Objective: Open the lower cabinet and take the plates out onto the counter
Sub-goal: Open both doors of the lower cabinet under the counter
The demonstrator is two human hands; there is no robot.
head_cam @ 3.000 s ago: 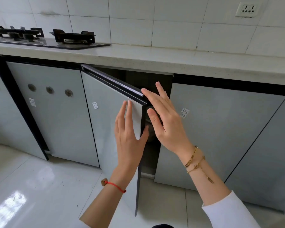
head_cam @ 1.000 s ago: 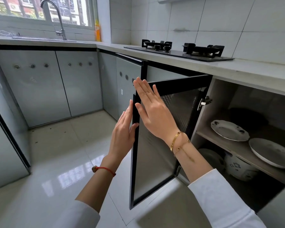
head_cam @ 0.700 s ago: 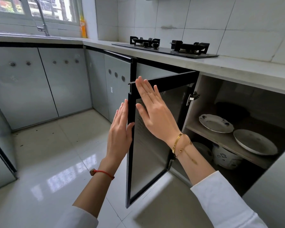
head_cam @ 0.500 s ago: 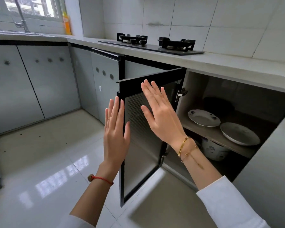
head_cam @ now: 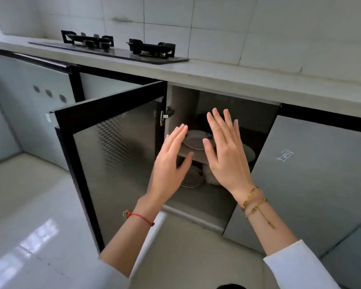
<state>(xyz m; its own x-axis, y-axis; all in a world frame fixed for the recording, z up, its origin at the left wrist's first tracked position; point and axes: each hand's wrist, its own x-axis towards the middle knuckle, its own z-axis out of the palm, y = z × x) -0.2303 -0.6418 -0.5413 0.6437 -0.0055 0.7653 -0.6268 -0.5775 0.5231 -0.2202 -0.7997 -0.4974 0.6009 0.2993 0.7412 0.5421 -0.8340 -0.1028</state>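
- Below the worktop (head_cam: 227, 78): cabinet door (head_cam: 113, 155) stands swung wide to the left, inner side showing, hinge (head_cam: 166, 115) exposed; the opening step reads as done.
- Left hand (head_cam: 171, 163): fingers straight and together, thumb apart, palm turned toward the other hand, holding nothing; raised in front of the cabinet opening, touching nothing that can be seen.
- Right hand (head_cam: 225, 155): fingers straight and slightly fanned, holding nothing; raised in front of the same opening, just beside the left.
- Plates: one plate (head_cam: 194, 139) lies flat on the inner shelf (head_cam: 188, 154), seen between the two hands; a second plate (head_cam: 250, 155) lies to its right on that shelf, mostly hidden by the right hand.
- Lower compartment: pale crockery (head_cam: 193, 177) under the shelf, too dim and covered to identify.
- Step in hand, as judged: reach into the cabinet toward the shelf plates; none lifted yet.
- Next move calls for: both hands passing under the worktop edge, taking the nearer plate by its rim, lifting it level and clear of the shelf, then up onto the worktop right of the stove (head_cam: 121, 49).
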